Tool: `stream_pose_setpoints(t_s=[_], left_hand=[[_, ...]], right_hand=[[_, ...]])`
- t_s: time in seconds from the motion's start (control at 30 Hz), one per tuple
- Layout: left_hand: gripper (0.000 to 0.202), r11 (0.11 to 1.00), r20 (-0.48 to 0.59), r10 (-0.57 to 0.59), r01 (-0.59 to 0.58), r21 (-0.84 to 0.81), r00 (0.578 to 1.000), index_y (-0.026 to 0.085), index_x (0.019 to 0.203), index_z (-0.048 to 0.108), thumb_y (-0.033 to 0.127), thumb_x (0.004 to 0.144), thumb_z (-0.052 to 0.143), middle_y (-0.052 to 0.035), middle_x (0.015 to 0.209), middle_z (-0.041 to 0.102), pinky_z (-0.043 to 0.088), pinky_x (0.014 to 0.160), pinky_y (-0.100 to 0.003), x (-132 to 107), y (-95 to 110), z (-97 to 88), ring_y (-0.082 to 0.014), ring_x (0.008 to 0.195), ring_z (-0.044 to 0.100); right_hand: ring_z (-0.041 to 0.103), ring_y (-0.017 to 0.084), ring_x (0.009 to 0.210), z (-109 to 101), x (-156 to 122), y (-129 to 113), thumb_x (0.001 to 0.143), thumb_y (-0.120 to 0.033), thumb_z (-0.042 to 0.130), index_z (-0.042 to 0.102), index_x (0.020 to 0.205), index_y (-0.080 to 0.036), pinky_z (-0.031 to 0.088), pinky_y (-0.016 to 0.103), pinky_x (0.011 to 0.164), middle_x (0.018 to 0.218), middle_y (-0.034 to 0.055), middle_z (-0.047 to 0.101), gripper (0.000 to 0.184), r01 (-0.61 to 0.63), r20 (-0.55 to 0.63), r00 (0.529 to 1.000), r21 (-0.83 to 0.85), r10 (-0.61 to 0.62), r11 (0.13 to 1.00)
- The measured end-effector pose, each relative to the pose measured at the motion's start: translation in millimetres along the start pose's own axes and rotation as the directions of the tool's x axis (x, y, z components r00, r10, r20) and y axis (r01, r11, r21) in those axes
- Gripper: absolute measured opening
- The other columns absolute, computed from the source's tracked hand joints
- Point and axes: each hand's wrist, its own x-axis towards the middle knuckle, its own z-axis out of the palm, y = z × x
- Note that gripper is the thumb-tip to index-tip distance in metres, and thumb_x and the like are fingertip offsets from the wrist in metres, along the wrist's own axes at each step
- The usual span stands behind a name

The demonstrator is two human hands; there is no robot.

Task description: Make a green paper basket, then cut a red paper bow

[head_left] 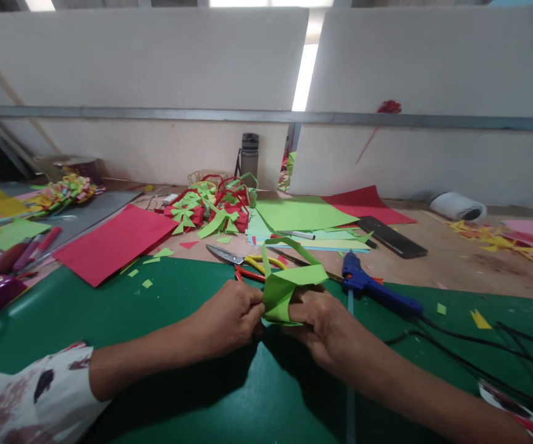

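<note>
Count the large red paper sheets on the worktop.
2: one red sheet left of the scissors, another red sheet behind the black phone. More may be hidden.

On my feed the light is moderate and greyish, with the gap (306,74) between the white panels (146,61) burnt out. Soft shadows darken the green mat (257,388) beneath the forearms (155,351), beside faint sheen. I can read the folded green paper (278,296) clearly; the margins look stretched and softer.
</note>
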Motion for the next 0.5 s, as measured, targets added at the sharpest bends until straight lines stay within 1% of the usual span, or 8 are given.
stream_pose_setpoints(t_s=[0.1, 0.17, 0.27, 0.33, 0.43, 0.5], left_hand=[[0.027, 0.999, -0.028, 0.033, -0.032, 0.042, 0.999, 0.014, 0.065, 0.056, 0.011, 0.083, 0.036, 0.0017, 0.055, 0.054, 0.032, 0.048, -0.018, -0.2, -2.3, 0.8, -0.0086, 0.049, 0.047], [0.026, 0.993, -0.057, 0.072, -0.066, 0.098, 0.996, 0.015, 0.065, 0.054, 0.012, 0.084, 0.036, 0.0026, 0.053, 0.049, 0.03, 0.048, -0.018, -0.5, -4.4, 1.9, -0.0084, 0.048, 0.043], [0.024, 0.979, -0.066, 0.118, -0.105, 0.172, 0.991, 0.016, 0.064, 0.051, 0.014, 0.084, 0.038, 0.004, 0.052, 0.041, 0.028, 0.047, -0.02, -0.6, -6.6, 3.4, -0.0086, 0.047, 0.036], [0.023, 0.977, -0.077, 0.131, -0.116, 0.179, 0.988, 0.016, 0.067, 0.052, 0.014, 0.084, 0.038, 0.0037, 0.054, 0.042, 0.029, 0.049, -0.02, -0.1, -6.7, 3.6, -0.0091, 0.049, 0.036], [0.019, 0.978, -0.148, 0.164, -0.141, 0.155, 0.975, 0.016, 0.076, 0.054, 0.014, 0.086, 0.038, 0.0027, 0.061, 0.046, 0.031, 0.054, -0.021, 1.2, -5.2, 2.7, -0.0102, 0.055, 0.039], [0.019, 0.977, -0.181, 0.187, -0.163, 0.138, 0.965, 0.016, 0.075, 0.052, 0.015, 0.086, 0.037, 0.0033, 0.061, 0.044, 0.03, 0.054, -0.02, 1.9, -3.9, 2.3, -0.0098, 0.055, 0.038]], right_hand=[[0.049, 0.012, 0.059, 2.7, -0.8, 0.5, 0.075, -0.005, 0.05, 0.06, 0.061, -0.017, 0.032, 0.023, 0.055, 0.064, 0.0012, 0.059, 0.022, -0.012, 0.011, 1.0, -0.049, 0.012, 0.999], [0.047, 0.012, 0.056, 4.5, -0.6, 0.9, 0.073, -0.005, 0.05, 0.057, 0.057, -0.016, 0.031, 0.024, 0.053, 0.059, 0.0014, 0.057, 0.021, -0.043, 0.038, 0.998, -0.094, 0.047, 0.995], [0.047, 0.013, 0.055, 5.9, 0.1, 1.6, 0.071, -0.005, 0.05, 0.055, 0.055, -0.016, 0.031, 0.025, 0.054, 0.059, 0.0022, 0.058, 0.02, -0.079, 0.076, 0.993, -0.151, 0.092, 0.985], [0.048, 0.013, 0.058, 5.8, 0.6, 1.5, 0.071, -0.005, 0.05, 0.056, 0.056, -0.016, 0.032, 0.025, 0.055, 0.062, 0.0034, 0.06, 0.019, -0.101, 0.092, 0.989, -0.177, 0.119, 0.979], [0.05, 0.014, 0.06, 3.9, 1.3, 0.1, 0.069, -0.005, 0.051, 0.057, 0.057, -0.016, 0.033, 0.025, 0.057, 0.064, 0.0044, 0.061, 0.017, -0.14, 0.123, 0.978, -0.207, 0.167, 0.968], [0.05, 0.014, 0.059, 2.2, 1.6, -1.5, 0.066, -0.004, 0.051, 0.056, 0.056, -0.016, 0.033, 0.026, 0.057, 0.063, 0.0038, 0.061, 0.017, -0.143, 0.131, 0.976, -0.217, 0.174, 0.966]])
